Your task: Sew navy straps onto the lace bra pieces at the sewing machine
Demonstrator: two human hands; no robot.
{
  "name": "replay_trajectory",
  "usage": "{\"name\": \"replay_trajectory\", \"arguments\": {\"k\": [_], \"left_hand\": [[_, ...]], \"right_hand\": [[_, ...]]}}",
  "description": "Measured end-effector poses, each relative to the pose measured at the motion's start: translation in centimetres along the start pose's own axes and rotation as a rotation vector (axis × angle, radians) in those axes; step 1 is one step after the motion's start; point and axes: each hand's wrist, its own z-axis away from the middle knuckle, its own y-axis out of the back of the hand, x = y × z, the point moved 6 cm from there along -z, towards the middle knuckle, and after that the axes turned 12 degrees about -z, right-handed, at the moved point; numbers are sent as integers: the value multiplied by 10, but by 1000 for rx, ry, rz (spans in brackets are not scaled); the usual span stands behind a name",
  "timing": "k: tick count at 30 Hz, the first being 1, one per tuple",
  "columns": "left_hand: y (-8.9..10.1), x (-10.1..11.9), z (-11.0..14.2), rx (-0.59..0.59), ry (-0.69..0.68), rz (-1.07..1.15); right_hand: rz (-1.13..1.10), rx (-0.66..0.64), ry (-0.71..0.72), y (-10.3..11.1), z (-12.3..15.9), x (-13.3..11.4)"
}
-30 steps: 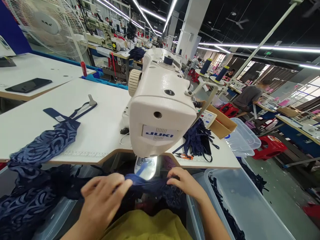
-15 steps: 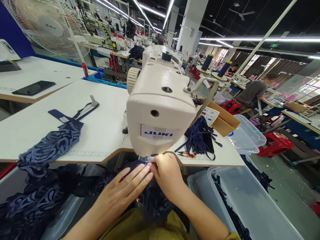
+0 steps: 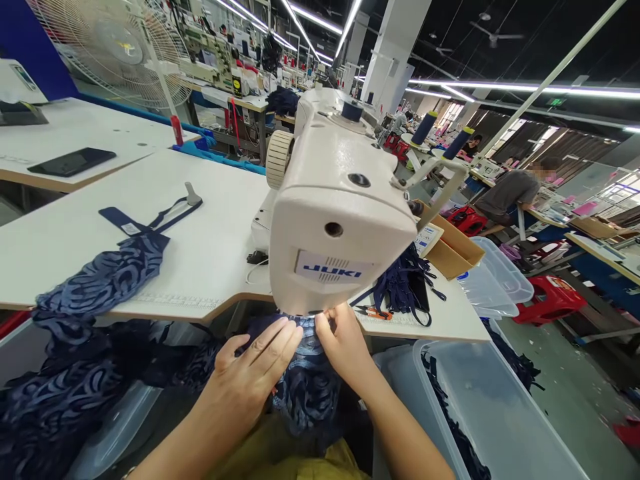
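A white sewing machine marked JUKI stands in front of me. Under its lit head lies a navy lace garment, which hangs down towards my lap. My left hand rests flat on the left part of the fabric, fingers stretched out close to the needle area. On the opposite side my right hand has its fingers bent and pinches the garment's edge. The machine head hides the needle and some of the right fingertips.
Another lace piece with straps drapes off the table at left. Right of the machine are navy straps, orange-handled thread snips and a cardboard box. A plastic bin stands lower right. Someone sits farther back.
Both hands have moved from holding the fabric stretched apart to close together under the machine head. In the last half second, more patterned lace has come into sight between them.
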Motion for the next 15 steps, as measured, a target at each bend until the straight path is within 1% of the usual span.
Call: {"name": "replay_trajectory", "arguments": {"k": [5, 11, 15], "left_hand": [[3, 2, -4, 26, -3, -7], [3, 3, -6, 21, 17, -61], [3, 2, -6, 37, -36, -60]], "right_hand": [[52, 44, 29, 1, -1, -4], [87, 52, 72, 0, -2, -3], [85, 58, 98, -1, -3, -6]]}}
